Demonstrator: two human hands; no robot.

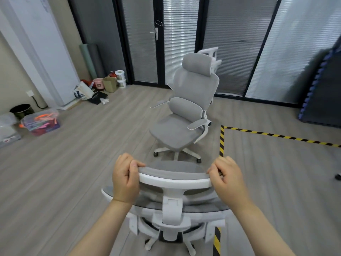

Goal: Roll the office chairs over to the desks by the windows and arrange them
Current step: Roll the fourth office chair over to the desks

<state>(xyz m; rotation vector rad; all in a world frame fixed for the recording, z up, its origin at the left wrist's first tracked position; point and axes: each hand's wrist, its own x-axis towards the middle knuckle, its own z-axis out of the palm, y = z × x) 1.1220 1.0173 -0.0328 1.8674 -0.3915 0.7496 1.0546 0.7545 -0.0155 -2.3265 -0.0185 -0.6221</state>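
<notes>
Right below me stands a grey mesh office chair with a white frame, seen from behind; its headrest runs across the lower middle. My left hand grips the headrest's left end and my right hand grips its right end. A second grey office chair stands on the wood floor just ahead, its seat facing left and toward me, armrests out. Behind that one, the white frame of a third chair shows near the glass wall. No desks are in view.
Glass partitions with blinds and a door close the far side. Yellow-black floor tape marks a zone at right. Stacked dark foam mats stand far right. Boxes, bags and a bin line the left wall by a white cabinet.
</notes>
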